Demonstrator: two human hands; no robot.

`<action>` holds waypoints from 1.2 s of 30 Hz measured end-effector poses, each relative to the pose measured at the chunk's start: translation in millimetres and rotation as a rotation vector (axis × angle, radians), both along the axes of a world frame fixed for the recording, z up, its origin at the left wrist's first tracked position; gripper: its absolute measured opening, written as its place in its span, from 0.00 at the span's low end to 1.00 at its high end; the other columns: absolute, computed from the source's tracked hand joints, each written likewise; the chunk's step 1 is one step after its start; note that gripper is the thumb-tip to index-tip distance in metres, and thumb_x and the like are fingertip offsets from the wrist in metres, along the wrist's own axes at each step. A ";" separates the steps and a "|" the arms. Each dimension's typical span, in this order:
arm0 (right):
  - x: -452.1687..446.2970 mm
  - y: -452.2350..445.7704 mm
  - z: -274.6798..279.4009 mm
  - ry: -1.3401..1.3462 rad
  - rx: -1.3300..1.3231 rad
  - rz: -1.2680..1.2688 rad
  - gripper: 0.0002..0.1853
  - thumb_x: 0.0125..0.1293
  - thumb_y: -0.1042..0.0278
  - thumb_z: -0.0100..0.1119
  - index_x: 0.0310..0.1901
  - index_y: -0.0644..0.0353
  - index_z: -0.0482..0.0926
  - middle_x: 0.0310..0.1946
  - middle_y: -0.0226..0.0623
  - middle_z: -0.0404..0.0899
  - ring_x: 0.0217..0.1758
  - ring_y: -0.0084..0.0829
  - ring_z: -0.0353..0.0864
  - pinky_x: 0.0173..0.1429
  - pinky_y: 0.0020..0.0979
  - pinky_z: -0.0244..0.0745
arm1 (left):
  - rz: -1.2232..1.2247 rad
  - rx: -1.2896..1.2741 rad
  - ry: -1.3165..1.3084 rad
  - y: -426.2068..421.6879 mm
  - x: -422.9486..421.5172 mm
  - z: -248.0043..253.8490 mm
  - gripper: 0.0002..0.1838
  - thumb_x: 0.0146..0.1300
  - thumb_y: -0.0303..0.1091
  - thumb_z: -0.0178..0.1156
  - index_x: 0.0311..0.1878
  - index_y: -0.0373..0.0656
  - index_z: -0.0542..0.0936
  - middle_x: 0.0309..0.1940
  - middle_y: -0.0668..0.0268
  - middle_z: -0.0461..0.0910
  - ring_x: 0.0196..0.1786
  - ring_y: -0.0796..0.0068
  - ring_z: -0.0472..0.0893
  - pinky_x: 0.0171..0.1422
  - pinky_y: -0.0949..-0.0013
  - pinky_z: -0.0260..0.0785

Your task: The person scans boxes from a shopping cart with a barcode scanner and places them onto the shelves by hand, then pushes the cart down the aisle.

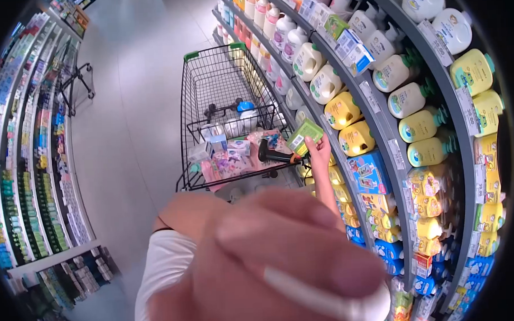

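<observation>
Our right hand (316,145) pinched a green pack (305,137) by its right-hand end, the thumb lying across the printed face and the fingers mostly hidden behind it. The pack was held up at the near right corner of a wire shopping cart (213,83), between the cart and the shelves (344,55) on the right.

Our left hand (282,244) was raised very close in front of us, large and blurred, its fingers bent and pointing to the right. We cannot tell whether they gripped anything.

Just left of the green pack, a black handheld scanner (274,155) lay tilted at the cart's near edge. Pink patterned packs (228,166) and a small blue-and-white box (218,143) sat in the cart's near part, and a blue item (245,106) showed farther in.

The shelves on the right carried white pump bottles, yellow jugs (356,139) and yellow pump bottles (427,151), with price labels along their edges. Across the grey floor (128,108), more shelves (36,157) of goods curved along the left.
</observation>
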State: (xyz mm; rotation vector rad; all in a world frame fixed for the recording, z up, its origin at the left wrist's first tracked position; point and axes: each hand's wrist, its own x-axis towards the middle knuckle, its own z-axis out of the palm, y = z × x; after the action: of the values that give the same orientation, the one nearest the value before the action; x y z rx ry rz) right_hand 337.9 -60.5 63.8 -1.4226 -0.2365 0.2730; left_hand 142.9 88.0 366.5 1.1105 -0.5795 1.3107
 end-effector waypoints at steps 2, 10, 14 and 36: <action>-7.1 7.0 5.6 -0.029 0.021 0.015 0.19 0.75 0.73 0.69 0.61 0.63 0.75 0.52 0.34 0.87 0.52 0.19 0.85 0.56 0.23 0.78 | 0.010 -0.017 0.030 -30.9 -49.8 -0.2 0.27 0.81 0.63 0.52 0.63 0.50 0.79 0.54 0.66 0.85 0.51 0.63 0.82 0.59 0.58 0.73; -19.0 22.2 -1.3 0.057 0.052 0.075 0.18 0.75 0.73 0.68 0.62 0.63 0.74 0.52 0.33 0.86 0.52 0.19 0.84 0.57 0.24 0.77 | 0.039 0.036 0.132 -32.6 -82.5 22.0 0.23 0.83 0.57 0.52 0.70 0.57 0.75 0.58 0.77 0.84 0.56 0.71 0.78 0.63 0.63 0.68; -13.6 25.1 -11.3 0.079 0.083 0.151 0.19 0.75 0.74 0.68 0.62 0.64 0.74 0.53 0.34 0.86 0.54 0.20 0.84 0.60 0.25 0.76 | 0.048 0.089 0.161 -14.7 -93.7 36.1 0.22 0.83 0.54 0.51 0.74 0.61 0.73 0.60 0.83 0.83 0.59 0.75 0.77 0.64 0.66 0.65; -10.6 31.6 1.7 0.080 0.069 0.187 0.20 0.74 0.74 0.69 0.62 0.63 0.73 0.49 0.28 0.84 0.48 0.13 0.80 0.55 0.18 0.73 | 0.127 0.188 -0.370 44.3 -47.8 3.7 0.15 0.66 0.30 0.70 0.25 0.44 0.76 0.32 0.65 0.80 0.38 0.65 0.85 0.47 0.67 0.77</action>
State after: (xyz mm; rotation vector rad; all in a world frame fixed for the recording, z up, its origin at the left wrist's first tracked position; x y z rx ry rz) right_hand 327.3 -28.9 65.5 -1.3201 -0.3114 0.4704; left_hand 95.1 132.3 370.2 1.0757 -0.9330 1.6134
